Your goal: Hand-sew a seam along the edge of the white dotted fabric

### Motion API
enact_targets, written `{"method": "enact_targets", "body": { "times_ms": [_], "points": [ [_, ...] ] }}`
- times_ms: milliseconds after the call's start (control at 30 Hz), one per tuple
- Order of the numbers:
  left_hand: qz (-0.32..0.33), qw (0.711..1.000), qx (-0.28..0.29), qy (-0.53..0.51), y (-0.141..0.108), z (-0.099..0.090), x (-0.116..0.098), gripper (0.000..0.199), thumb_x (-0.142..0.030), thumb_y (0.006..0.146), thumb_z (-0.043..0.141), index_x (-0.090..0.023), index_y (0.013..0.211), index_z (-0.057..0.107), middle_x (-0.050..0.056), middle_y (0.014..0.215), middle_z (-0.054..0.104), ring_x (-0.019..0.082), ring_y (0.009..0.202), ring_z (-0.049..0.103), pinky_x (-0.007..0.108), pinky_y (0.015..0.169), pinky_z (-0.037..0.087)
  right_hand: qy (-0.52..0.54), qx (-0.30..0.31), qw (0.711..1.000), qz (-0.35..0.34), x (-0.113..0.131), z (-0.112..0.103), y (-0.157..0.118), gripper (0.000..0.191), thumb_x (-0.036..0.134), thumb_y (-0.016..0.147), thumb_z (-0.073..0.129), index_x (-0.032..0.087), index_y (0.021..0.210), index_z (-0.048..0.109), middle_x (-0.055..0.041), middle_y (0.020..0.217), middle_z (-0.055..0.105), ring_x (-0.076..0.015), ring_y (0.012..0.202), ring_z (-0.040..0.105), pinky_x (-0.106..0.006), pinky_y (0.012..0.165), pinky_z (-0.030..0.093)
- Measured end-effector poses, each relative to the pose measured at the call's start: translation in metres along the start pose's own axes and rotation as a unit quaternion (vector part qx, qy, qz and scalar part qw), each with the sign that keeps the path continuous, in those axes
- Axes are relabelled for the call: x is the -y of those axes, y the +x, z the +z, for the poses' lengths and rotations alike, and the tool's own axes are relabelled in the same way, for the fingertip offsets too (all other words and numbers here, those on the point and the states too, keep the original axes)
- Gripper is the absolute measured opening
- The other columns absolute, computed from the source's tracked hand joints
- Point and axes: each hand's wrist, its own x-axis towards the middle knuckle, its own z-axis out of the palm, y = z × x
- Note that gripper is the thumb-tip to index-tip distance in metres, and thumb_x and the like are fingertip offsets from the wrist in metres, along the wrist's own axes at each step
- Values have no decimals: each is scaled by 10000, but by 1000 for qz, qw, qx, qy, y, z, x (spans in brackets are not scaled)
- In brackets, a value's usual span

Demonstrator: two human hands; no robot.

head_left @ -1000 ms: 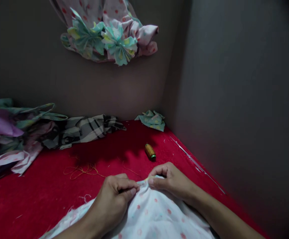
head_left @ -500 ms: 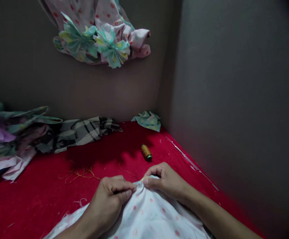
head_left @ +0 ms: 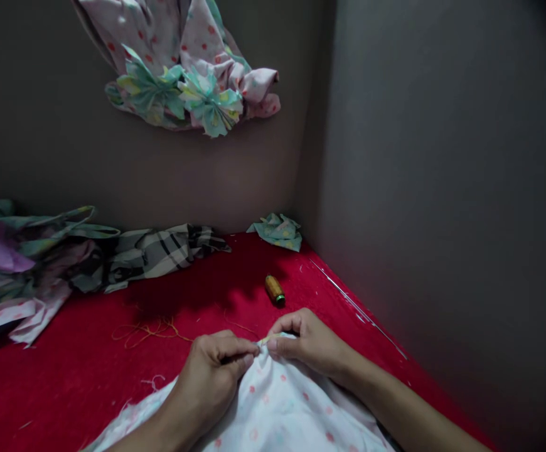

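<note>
A white fabric piece (head_left: pixel 282 408) with red and pale dots spreads toward me, its gathered upper edge held between both hands. My left hand (head_left: pixel 214 367) pinches that edge between thumb and fingers. Close beside it, my right hand (head_left: pixel 304 342) grips the same edge with thumb and forefinger, near a strip of yellowish trim. Whether a needle is between the fingers is hidden. Loose orange thread (head_left: pixel 153 329) lies in loops left of the hands. Just beyond them rests a spool of golden-brown thread (head_left: pixel 274 290) with a green end.
Red carpet (head_left: pixel 89 383) covers the surface. Fabric scraps (head_left: pixel 28 263) and a plaid cloth (head_left: pixel 160 251) lie along the back wall. A green cloth (head_left: pixel 277 231) sits in the corner, near a thin metal rod (head_left: pixel 358 307). Dotted garments (head_left: pixel 198 75) hang above.
My two hands have drawn slightly closer together on the fabric edge, and both still pinch it. The view has shifted a little.
</note>
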Motion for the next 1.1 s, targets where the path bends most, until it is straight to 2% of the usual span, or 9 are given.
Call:
{"method": "enact_targets", "body": {
  "times_ms": [300, 433, 600, 667, 733, 800, 900, 1000, 1100],
  "points": [
    [-27, 999, -8, -33, 1, 1, 0, 154, -165, 662, 533, -133, 682, 682, 33, 627, 618, 137, 601, 520, 215, 562, 388, 40, 19, 999, 27, 5, 0, -3, 117, 194, 563, 596, 103, 611, 652, 30, 463, 518, -59, 440, 395, -174, 432, 276],
    [-40, 998, -25, -35, 2, 3, 3, 85, -154, 654, 526, -116, 637, 600, -5, 562, 555, 104, 537, 469, 192, 504, 353, 62, 15, 997, 34, 10, 2, -7, 131, 205, 547, 605, 98, 611, 644, 32, 459, 510, -57, 433, 390, -175, 435, 275],
    [-45, 994, 2, -102, 1, 6, -2, 152, -181, 695, 493, -121, 826, 542, -44, 532, 451, 85, 464, 402, 186, 436, 329, 83, 18, 996, 19, 8, 6, -4, 114, 207, 540, 607, 106, 581, 638, 31, 461, 520, -60, 440, 401, -181, 453, 284],
    [-18, 997, 2, -76, 0, 4, -6, 216, -201, 715, 489, -133, 916, 530, -27, 588, 481, 98, 506, 432, 194, 461, 352, 81, 8, 997, 12, 5, 7, -2, 108, 198, 547, 596, 109, 587, 642, 34, 457, 519, -58, 436, 400, -180, 451, 282],
    [44, 999, -30, -3, 0, 2, -10, 208, -204, 722, 501, -150, 918, 546, 7, 687, 529, 111, 578, 471, 197, 510, 368, 78, -1, 997, 6, 1, 7, 0, 101, 187, 549, 588, 112, 587, 645, 38, 451, 514, -53, 426, 390, -177, 441, 275],
    [117, 990, -42, 67, 2, 1, -13, 143, -193, 728, 499, -158, 849, 567, 29, 744, 541, 118, 617, 490, 194, 533, 368, 76, 1, 997, 0, -2, 6, 2, 95, 170, 543, 582, 116, 583, 649, 45, 437, 501, -50, 414, 378, -178, 432, 271],
    [194, 971, -9, 137, 8, 6, -17, 124, -153, 756, 438, -149, 691, 544, 32, 687, 507, 114, 596, 482, 193, 525, 355, 77, 2, 997, -9, -5, 3, 2, 98, 163, 534, 586, 110, 588, 649, 53, 428, 480, -49, 414, 367, -176, 424, 269],
    [232, 957, -8, 175, 11, 12, -20, 193, -123, 774, 377, -146, 616, 484, 32, 658, 479, 108, 580, 466, 200, 531, 346, 74, -21, 997, -22, -6, 2, 1, 102, 166, 536, 593, 99, 596, 640, 59, 444, 460, -42, 423, 348, -171, 422, 258],
    [232, 962, -37, 137, 9, 11, -28, 166, -156, 775, 392, -149, 630, 474, 31, 662, 487, 108, 579, 464, 204, 533, 357, 72, -29, 997, -27, -5, 4, 0, 77, 134, 545, 557, 96, 562, 622, 59, 435, 444, -40, 421, 333, -169, 420, 245]
  ]
}}
